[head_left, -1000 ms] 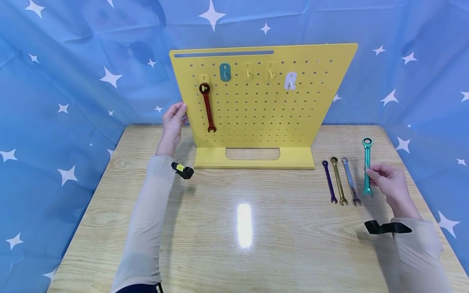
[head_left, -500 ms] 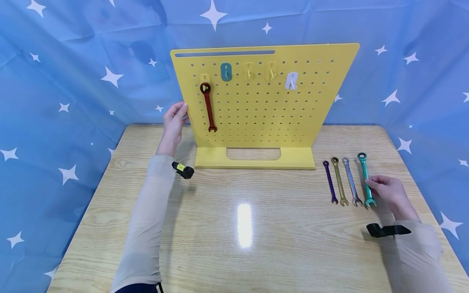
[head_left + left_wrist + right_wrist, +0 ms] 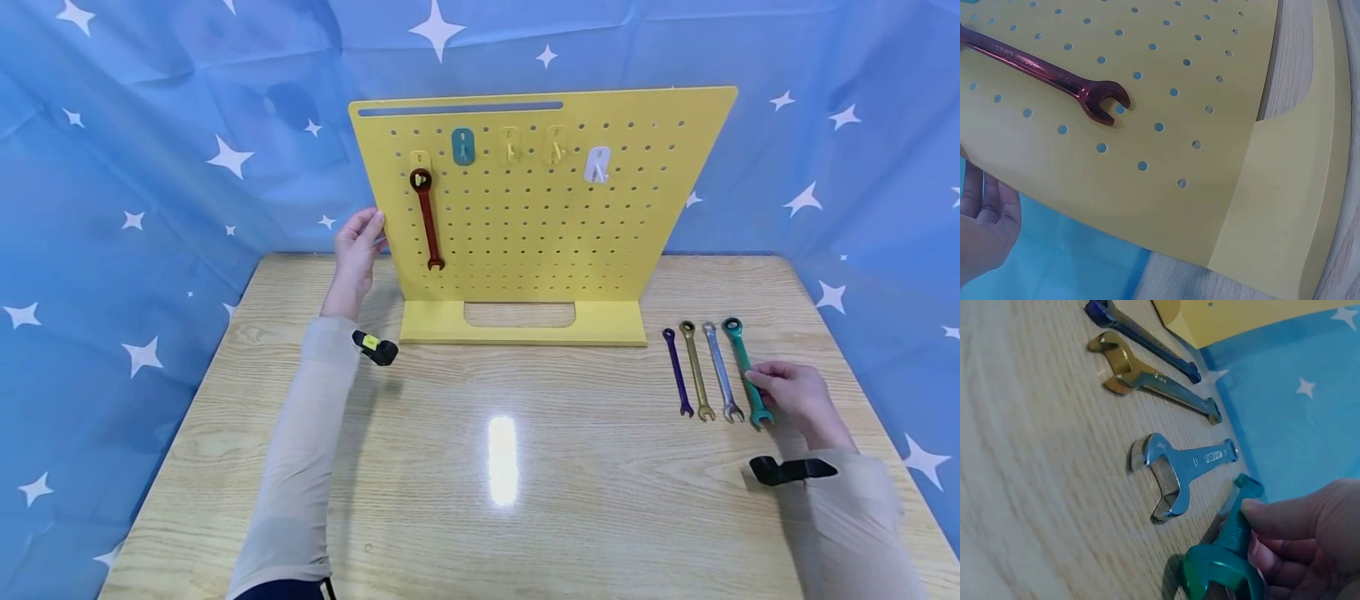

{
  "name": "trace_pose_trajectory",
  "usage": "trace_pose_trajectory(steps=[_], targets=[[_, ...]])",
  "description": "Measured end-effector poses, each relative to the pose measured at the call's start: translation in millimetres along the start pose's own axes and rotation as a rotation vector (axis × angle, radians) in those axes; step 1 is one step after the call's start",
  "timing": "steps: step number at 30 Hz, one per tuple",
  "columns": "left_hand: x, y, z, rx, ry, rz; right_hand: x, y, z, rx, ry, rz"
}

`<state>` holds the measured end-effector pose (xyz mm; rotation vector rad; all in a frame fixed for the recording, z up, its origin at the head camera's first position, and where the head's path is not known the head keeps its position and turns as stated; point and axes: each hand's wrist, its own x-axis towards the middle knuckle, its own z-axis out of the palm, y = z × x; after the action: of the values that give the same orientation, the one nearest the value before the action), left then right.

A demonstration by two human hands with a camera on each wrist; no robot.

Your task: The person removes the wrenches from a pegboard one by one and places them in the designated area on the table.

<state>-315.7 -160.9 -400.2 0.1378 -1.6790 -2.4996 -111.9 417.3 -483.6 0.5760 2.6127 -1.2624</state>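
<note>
My right hand (image 3: pixel 787 392) pinches the shaft of a teal wrench (image 3: pixel 742 367) that lies low on the table, rightmost in a row with a silver wrench (image 3: pixel 722 371), a gold wrench (image 3: pixel 696 368) and a purple wrench (image 3: pixel 677 371). The right wrist view shows my fingers (image 3: pixel 1285 540) curled round the teal wrench (image 3: pixel 1225 565) beside the silver wrench (image 3: pixel 1175 472). My left hand (image 3: pixel 358 242) holds the left edge of an upright yellow pegboard (image 3: pixel 525 242). A dark red wrench (image 3: pixel 426 218) hangs from a hook there, its open end (image 3: pixel 1100 103) near my left hand (image 3: pixel 985 219).
The pegboard carries a teal hook (image 3: pixel 462 147), two yellow hooks (image 3: pixel 532 143) and a white hook (image 3: pixel 596 165), all bare. Its base (image 3: pixel 525 333) stands on a wooden table (image 3: pixel 480 467). Blue star-patterned cloth (image 3: pixel 150 167) hangs behind and at both sides.
My right hand has lowered the teal wrench toward the table and drawn it leftward, close beside the silver wrench. My left hand has stayed on the pegboard edge.
</note>
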Motion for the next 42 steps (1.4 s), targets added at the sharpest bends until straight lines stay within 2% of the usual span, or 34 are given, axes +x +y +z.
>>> trace_pose_trajectory(steps=[13, 23, 27, 33, 38, 42], targets=[[-0.7, 0.5, 0.6, -0.010, 0.004, -0.003, -2, -7, 0, -0.126, 0.040, 0.032], [-1.1, 0.0, 0.5, -0.013, 0.001, 0.003, -3, -9, 0, -0.074, 0.057, 0.063], [-0.1, -0.4, 0.3, -0.011, 0.000, 0.001, -5, -8, 1, -0.010, 0.073, 0.055], [0.2, 0.2, 0.6, -0.012, 0.000, -0.016, -4, -3, -2, 0.246, 0.148, 0.052], [-0.8, 1.3, 1.1, -0.013, 0.014, -0.009, 13, 8, -4, 0.285, 0.194, 0.006], [-1.8, 1.3, 1.7, 0.005, 0.013, 0.004, 28, 16, -3, 0.334, 0.199, -0.066]])
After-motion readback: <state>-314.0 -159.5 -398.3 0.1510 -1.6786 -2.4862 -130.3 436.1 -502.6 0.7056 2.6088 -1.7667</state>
